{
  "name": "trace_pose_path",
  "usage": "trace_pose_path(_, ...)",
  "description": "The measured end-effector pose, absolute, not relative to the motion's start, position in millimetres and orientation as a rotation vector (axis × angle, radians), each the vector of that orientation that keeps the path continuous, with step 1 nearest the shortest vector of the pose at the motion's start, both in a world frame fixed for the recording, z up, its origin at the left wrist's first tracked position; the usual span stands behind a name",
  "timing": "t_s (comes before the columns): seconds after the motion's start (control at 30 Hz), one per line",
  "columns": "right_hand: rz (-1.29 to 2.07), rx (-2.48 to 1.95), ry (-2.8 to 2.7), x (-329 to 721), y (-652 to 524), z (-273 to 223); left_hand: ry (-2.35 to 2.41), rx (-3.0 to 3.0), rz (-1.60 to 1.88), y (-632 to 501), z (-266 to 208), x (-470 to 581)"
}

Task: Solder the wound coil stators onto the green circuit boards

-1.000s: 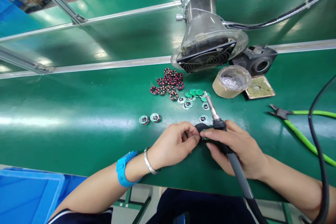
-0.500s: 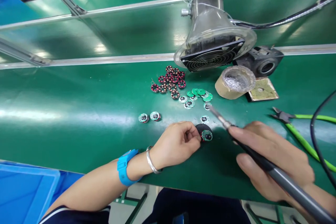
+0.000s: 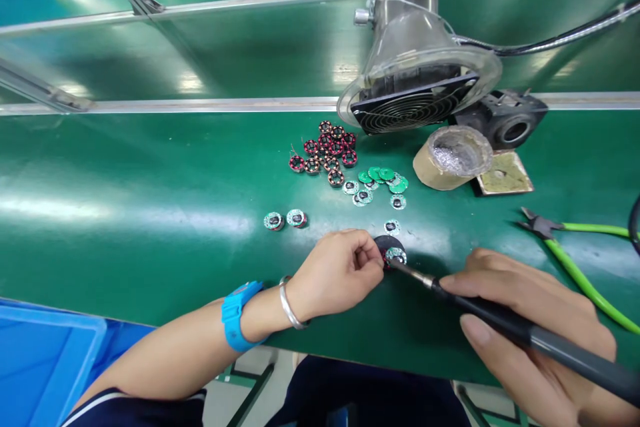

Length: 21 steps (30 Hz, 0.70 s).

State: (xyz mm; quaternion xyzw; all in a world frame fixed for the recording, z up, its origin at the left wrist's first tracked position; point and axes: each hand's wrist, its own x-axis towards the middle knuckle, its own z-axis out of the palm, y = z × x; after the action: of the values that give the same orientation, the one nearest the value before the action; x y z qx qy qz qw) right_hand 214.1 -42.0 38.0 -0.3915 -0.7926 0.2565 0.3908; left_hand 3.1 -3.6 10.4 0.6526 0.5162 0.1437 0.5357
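Observation:
My left hand [image 3: 345, 268], closed in a pinch, grips the left edge of a small copper coil with a round circuit board [image 3: 397, 255] on top. The fingertips hide part of this piece, which rests on a black round disc [image 3: 388, 241]. My right hand [image 3: 537, 320] is wrapped round a soldering iron [image 3: 480, 307]. Its tip meets the near left edge of the board, close to my left fingertips. Just beyond lies a loose round circuit board [image 3: 392, 227]. Two coils with boards on them [image 3: 297, 218] stand to the left.
Bare coils [image 3: 336, 177] and green round boards [image 3: 387, 174] lie in piles farther back. Behind them are a fume extractor [image 3: 410, 103], a solder pot [image 3: 453, 159], a sponge tray [image 3: 505, 172] and an iron stand [image 3: 515, 123]. Green-handled cutters [image 3: 575, 263] lie at right.
The soldering iron's tip has come down and toward me, from above the loose boards onto the board by my left fingers. My left hand keeps its grip. The view has shifted slightly.

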Motion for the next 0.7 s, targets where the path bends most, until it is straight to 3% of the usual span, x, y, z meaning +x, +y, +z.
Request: trace_pose_path(0.7,0.634,-1.063,-1.973,220.6,-50.5,43.5,1.243,1.545,0.341,-4.6,9.1,3.4)
